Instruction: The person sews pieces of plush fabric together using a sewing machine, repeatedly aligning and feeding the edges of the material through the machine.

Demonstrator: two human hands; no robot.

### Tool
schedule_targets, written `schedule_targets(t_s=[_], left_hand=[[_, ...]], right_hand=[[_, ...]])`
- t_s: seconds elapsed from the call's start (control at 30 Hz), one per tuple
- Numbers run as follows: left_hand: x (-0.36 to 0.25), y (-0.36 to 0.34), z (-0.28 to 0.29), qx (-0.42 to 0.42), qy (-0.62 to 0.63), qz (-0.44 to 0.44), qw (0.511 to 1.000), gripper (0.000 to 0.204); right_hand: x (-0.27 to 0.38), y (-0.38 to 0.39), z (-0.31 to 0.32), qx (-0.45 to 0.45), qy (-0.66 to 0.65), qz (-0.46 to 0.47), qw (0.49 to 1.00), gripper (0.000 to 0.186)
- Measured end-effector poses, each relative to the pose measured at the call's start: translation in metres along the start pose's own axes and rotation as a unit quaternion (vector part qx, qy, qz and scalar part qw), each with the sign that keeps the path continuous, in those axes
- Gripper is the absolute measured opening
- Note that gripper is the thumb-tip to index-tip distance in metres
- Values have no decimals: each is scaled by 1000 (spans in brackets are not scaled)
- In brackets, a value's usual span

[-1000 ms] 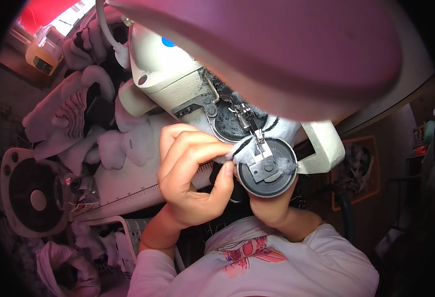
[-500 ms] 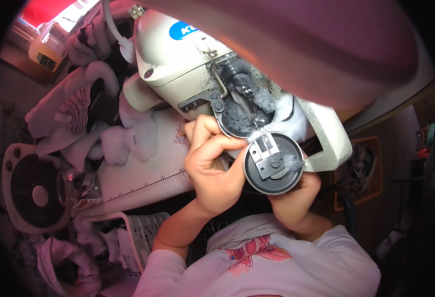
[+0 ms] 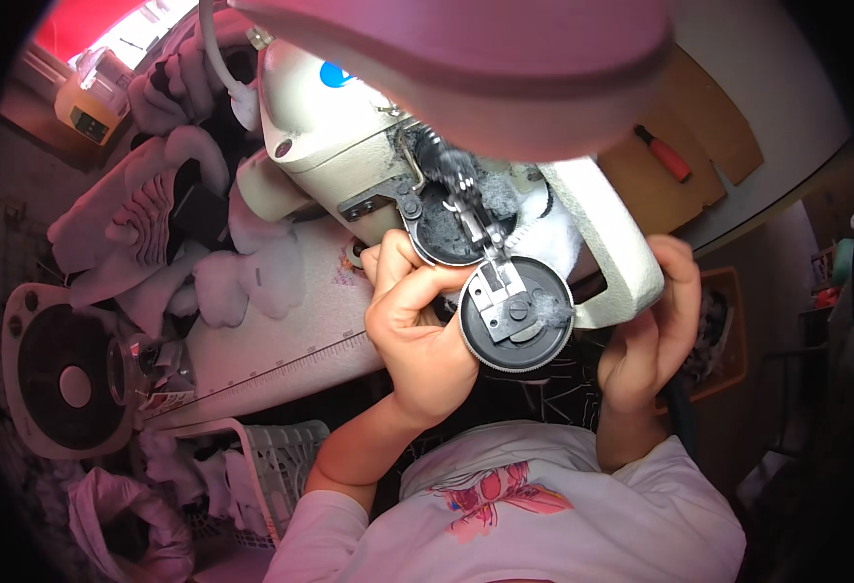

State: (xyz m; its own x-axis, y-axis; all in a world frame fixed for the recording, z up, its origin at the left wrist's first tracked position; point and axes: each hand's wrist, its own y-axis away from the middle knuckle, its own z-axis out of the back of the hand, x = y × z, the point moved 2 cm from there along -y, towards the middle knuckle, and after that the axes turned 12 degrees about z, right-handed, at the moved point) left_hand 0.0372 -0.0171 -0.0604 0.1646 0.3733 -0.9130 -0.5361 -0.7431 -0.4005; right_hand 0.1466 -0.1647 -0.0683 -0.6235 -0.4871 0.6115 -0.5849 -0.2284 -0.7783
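My left hand [image 3: 417, 340] is curled against the left side of a black dial plate [image 3: 534, 335] with a knurled rim, fingertips hidden at and behind it. Above the dial are needle parts [image 3: 480, 223] and a linty black cup [image 3: 434, 233] on the cream sewing machine [image 3: 306, 126]. White fuzzy fabric [image 3: 553, 243] with a dark looped edge lies under the mechanism, right of the needle. My right hand [image 3: 655, 330] is curled at the outer right side of the machine's cream arm [image 3: 616, 253]; what its fingers grip is hidden.
A pink hood [image 3: 456, 49] overhangs the machine. A red-handled tool [image 3: 670, 155] lies on cardboard [image 3: 699, 107] at upper right. Piles of pale fabric pieces [image 3: 145, 233], a speaker-like unit [image 3: 72, 369] and a white basket [image 3: 291, 457] are leftward; an orange crate [image 3: 733, 364] stands rightward.
My right hand has moved from under the dial out to the cream arm's right. My left hand moved rightward and curled tighter. The pink hood sits higher, uncovering the red-handled tool.
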Motion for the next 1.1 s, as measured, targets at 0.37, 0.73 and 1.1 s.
schedule_targets(t_s=[0.37,0.73,1.1], left_hand=[[-2,4,-2,-23,11,25,999,18],[-18,19,33,52,-178,-5,983,25],[23,65,26,201,85,316,923,20]], right_hand=[[-15,-77,-18,341,111,76,930,34],[0,-31,17,360,239,44,901,24],[13,23,-11,388,105,7,916,36]])
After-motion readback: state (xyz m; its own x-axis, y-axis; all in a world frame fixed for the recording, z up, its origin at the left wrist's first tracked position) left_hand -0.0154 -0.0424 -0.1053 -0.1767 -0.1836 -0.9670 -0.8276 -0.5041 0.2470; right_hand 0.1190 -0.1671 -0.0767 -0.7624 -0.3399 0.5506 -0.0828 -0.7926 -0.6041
